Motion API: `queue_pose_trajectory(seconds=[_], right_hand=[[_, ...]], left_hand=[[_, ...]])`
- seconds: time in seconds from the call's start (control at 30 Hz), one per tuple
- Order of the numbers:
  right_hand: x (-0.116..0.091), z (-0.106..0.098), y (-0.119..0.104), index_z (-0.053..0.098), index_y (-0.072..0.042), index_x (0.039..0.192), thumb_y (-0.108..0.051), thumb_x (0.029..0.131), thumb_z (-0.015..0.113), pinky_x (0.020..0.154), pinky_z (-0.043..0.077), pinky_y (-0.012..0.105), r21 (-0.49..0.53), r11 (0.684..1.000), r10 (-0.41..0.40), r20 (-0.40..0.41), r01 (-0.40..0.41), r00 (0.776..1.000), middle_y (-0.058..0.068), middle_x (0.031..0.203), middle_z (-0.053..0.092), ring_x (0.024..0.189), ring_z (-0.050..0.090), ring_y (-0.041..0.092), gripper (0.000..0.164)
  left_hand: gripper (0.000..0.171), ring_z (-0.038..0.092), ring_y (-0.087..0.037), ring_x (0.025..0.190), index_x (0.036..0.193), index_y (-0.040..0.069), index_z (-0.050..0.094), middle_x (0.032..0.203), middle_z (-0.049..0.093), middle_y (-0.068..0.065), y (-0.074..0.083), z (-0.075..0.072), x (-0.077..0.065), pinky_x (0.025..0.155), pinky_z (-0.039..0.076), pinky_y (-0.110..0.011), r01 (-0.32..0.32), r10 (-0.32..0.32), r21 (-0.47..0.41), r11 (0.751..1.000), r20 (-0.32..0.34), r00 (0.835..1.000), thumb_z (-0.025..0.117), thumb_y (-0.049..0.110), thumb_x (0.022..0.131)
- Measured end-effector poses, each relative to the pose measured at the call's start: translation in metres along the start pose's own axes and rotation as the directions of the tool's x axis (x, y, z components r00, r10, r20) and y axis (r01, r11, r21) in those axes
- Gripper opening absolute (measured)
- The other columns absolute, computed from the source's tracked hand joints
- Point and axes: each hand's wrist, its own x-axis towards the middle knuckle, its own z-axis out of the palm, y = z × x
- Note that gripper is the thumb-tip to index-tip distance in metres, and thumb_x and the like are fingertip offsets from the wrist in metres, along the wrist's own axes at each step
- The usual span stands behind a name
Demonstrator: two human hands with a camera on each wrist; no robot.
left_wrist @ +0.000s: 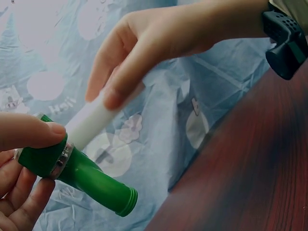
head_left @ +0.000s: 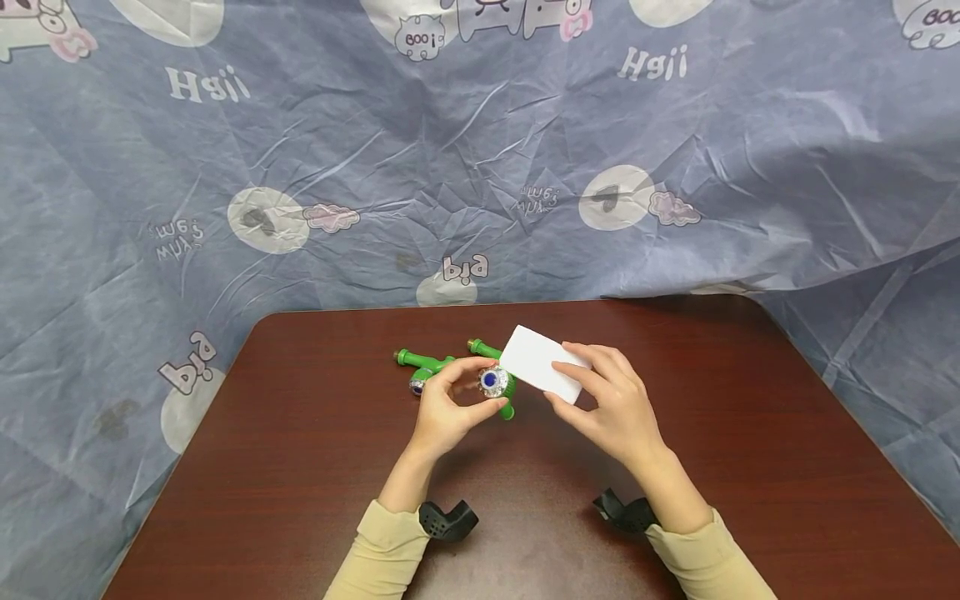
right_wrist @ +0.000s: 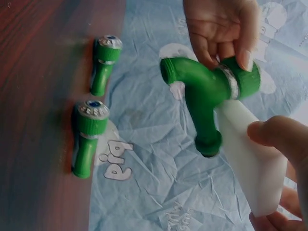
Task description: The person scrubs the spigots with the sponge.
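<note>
A green faucet (head_left: 509,388) with a silver rim and blue dot on its knob is held above the table in my left hand (head_left: 442,417). Thumb and fingers grip the green knob (left_wrist: 41,156), while the spout (left_wrist: 108,192) sticks out free. My right hand (head_left: 618,404) holds a white sponge block (head_left: 542,363), thumb on one side and fingers on the other. In the right wrist view, the far end of the sponge (right_wrist: 245,149) lies at the faucet body (right_wrist: 199,94), just below the silver ring; whether they touch, I cannot tell.
Two more green faucets, a nearer one (right_wrist: 86,139) and another (right_wrist: 105,65), rest on the brown table (head_left: 315,467). Only part of them shows in the head view, left of my left hand. A blue-grey printed cloth (head_left: 420,158) hangs behind the table.
</note>
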Motion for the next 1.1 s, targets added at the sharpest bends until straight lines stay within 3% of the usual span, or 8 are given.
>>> queue_pose_trajectory(seconds=[0.1, 0.33, 0.47, 0.57, 0.67, 0.83, 1.0, 1.1], right_hand=[[-0.001, 0.002, 0.000, 0.072, -0.007, 0.100, -0.020, 0.072, 0.073, 0.078, 0.047, 0.041, -0.003, 1.000, -0.016, 0.032, 0.016, 0.999, 0.013, 0.114, 0.063, 0.099, 0.056, 0.032, 0.031], [-0.001, 0.001, 0.001, 0.072, -0.006, 0.099, -0.023, 0.073, 0.071, 0.078, 0.046, 0.042, -0.064, 0.997, 0.041, -0.043, -0.044, 0.998, 0.013, 0.113, 0.063, 0.097, 0.056, 0.034, 0.031], [-0.003, 0.002, 0.000, 0.072, -0.006, 0.100, -0.024, 0.075, 0.074, 0.079, 0.046, 0.041, -0.014, 0.999, 0.044, 0.038, -0.043, 0.998, 0.013, 0.114, 0.063, 0.100, 0.055, 0.031, 0.031], [-0.004, 0.001, 0.000, 0.071, -0.006, 0.101, -0.022, 0.073, 0.077, 0.079, 0.047, 0.042, -0.037, 0.995, 0.091, 0.063, -0.089, 0.994, 0.013, 0.115, 0.062, 0.101, 0.055, 0.031, 0.033], [-0.003, -0.002, 0.001, 0.072, -0.006, 0.100, -0.020, 0.069, 0.078, 0.078, 0.046, 0.041, -0.053, 0.984, 0.171, 0.008, -0.171, 0.985, 0.011, 0.114, 0.064, 0.100, 0.055, 0.030, 0.034], [0.001, -0.008, 0.001, 0.073, -0.009, 0.098, -0.018, 0.068, 0.076, 0.081, 0.043, 0.026, 0.106, 0.972, 0.214, -0.046, -0.209, 0.976, 0.009, 0.113, 0.065, 0.099, 0.057, 0.027, 0.032], [0.004, -0.009, -0.003, 0.072, -0.005, 0.092, -0.009, 0.063, 0.074, 0.084, 0.040, 0.017, 0.245, 0.960, 0.143, -0.017, -0.135, 0.990, 0.015, 0.106, 0.066, 0.095, 0.058, 0.029, 0.029], [0.005, -0.008, -0.004, 0.071, -0.004, 0.090, -0.005, 0.060, 0.074, 0.083, 0.041, 0.018, 0.279, 0.956, 0.088, 0.019, -0.089, 0.996, 0.018, 0.103, 0.066, 0.092, 0.058, 0.032, 0.030]], left_hand=[[0.045, 0.061, -0.017, 0.091, 0.109, -0.009, 0.062, 0.104, 0.064, -0.021, 0.001, 0.001, -0.001, 0.078, 0.053, -0.037, -0.001, 0.001, 0.002, 1.000, 0.014, 1.000, 0.077, -0.013, 0.067], [0.045, 0.062, -0.020, 0.090, 0.110, -0.009, 0.062, 0.102, 0.064, -0.021, 0.002, 0.002, -0.001, 0.077, 0.052, -0.047, -0.045, 0.044, 0.007, 0.999, 0.054, 0.998, 0.077, -0.013, 0.067], [0.046, 0.063, -0.021, 0.091, 0.110, -0.010, 0.061, 0.103, 0.065, -0.022, 0.002, 0.002, -0.001, 0.077, 0.053, -0.042, -0.048, 0.048, -0.005, 0.999, 0.063, 0.997, 0.076, -0.014, 0.067], [0.046, 0.063, -0.022, 0.090, 0.111, -0.010, 0.062, 0.103, 0.065, -0.022, 0.002, 0.002, -0.001, 0.077, 0.053, -0.041, -0.043, 0.043, -0.007, 0.999, 0.067, 0.997, 0.076, -0.013, 0.067], [0.046, 0.062, -0.023, 0.089, 0.111, -0.009, 0.062, 0.103, 0.065, -0.022, 0.002, 0.002, -0.001, 0.077, 0.053, -0.044, -0.038, 0.038, -0.005, 0.999, 0.065, 0.997, 0.076, -0.013, 0.067], [0.048, 0.061, -0.026, 0.088, 0.110, -0.011, 0.061, 0.104, 0.064, -0.024, 0.003, 0.002, 0.000, 0.075, 0.052, -0.046, -0.038, 0.038, 0.007, 0.999, 0.027, 0.999, 0.077, -0.014, 0.065], [0.049, 0.060, -0.028, 0.085, 0.109, -0.012, 0.061, 0.103, 0.065, -0.023, 0.007, 0.001, 0.000, 0.074, 0.050, -0.053, -0.023, 0.025, 0.037, 0.999, -0.029, 0.999, 0.079, -0.012, 0.064], [0.049, 0.060, -0.027, 0.084, 0.109, -0.011, 0.062, 0.103, 0.066, -0.022, 0.007, 0.001, 0.000, 0.074, 0.051, -0.047, -0.016, 0.019, 0.066, 0.998, -0.042, 0.999, 0.080, -0.011, 0.064]])
